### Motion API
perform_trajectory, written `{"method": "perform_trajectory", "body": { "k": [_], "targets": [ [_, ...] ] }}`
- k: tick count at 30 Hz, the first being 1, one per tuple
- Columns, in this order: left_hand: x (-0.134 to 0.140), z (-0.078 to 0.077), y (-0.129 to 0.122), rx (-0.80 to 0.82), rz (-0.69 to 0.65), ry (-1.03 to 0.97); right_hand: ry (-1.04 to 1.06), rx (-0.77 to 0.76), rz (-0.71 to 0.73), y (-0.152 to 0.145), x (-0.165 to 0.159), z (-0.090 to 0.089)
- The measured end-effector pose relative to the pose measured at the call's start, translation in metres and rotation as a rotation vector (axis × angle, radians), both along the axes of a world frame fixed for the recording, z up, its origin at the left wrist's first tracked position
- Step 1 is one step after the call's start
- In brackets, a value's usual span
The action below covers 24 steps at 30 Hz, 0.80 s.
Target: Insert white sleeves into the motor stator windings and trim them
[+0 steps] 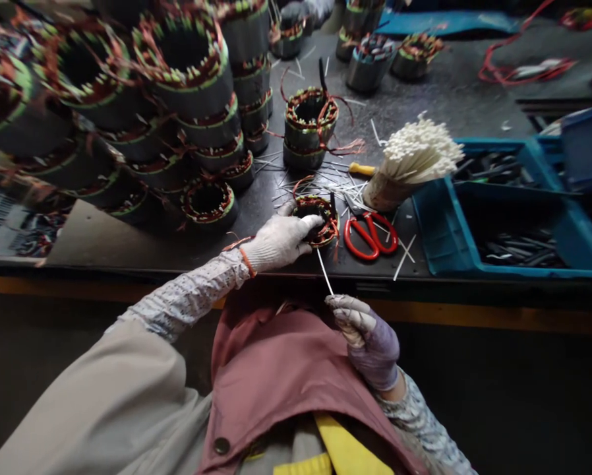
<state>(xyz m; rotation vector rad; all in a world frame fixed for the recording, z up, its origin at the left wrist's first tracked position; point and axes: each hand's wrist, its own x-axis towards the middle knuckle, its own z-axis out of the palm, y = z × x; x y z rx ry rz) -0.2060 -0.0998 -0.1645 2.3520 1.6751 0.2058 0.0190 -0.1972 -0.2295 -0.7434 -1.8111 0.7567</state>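
My left hand (279,241), in a white knit glove, grips the near motor stator (328,231), a low ring with copper windings, its fingers over the rim and bore. The stator lies on the dark bench near the front edge. Below that edge, my right hand (358,323), in a white and purple glove, is closed on the end of a thin white strip (325,272). The strip's other end reaches up to the stator's near side; whether it passes through the windings is hidden. Red-handled scissors (371,236) lie just right of the stator.
Stacks of stators (192,86) crowd the left side. Two more stators (310,125) stand stacked behind the near one. A can of white strips (409,158) leans beside blue bins (513,224) holding dark pieces. Loose strips and a yellow handle (362,169) lie about. Another person's gloved hand (296,12) is at the back.
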Motion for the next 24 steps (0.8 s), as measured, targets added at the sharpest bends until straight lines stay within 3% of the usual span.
{"method": "perform_trajectory", "body": {
  "k": [3, 6, 10, 13, 18, 24],
  "targets": [
    [-0.001, -0.001, -0.001, -0.017, 0.022, -0.038, 0.008, 0.073, 0.022, 0.015, -0.017, -0.006],
    [-0.003, -0.006, -0.003, -0.02, 0.102, -0.161, 0.033, 0.182, -0.047, 0.039, -0.04, -0.012],
    [-0.002, -0.02, -0.008, 0.045, 0.226, -0.453, 0.065, 0.067, -0.147, 0.058, -0.055, -0.013],
    [0.001, -0.03, -0.01, 0.22, 0.154, -0.515, 0.072, -0.058, -0.235, 0.058, -0.054, -0.002],
    [0.002, -0.037, -0.009, 0.416, -0.005, -0.451, -0.09, -0.08, -0.239, 0.066, -0.052, 0.027],
    [-0.001, -0.04, -0.007, 0.433, -0.033, -0.469, -0.271, -0.072, -0.263, 0.082, -0.059, 0.025]
  ]
}}
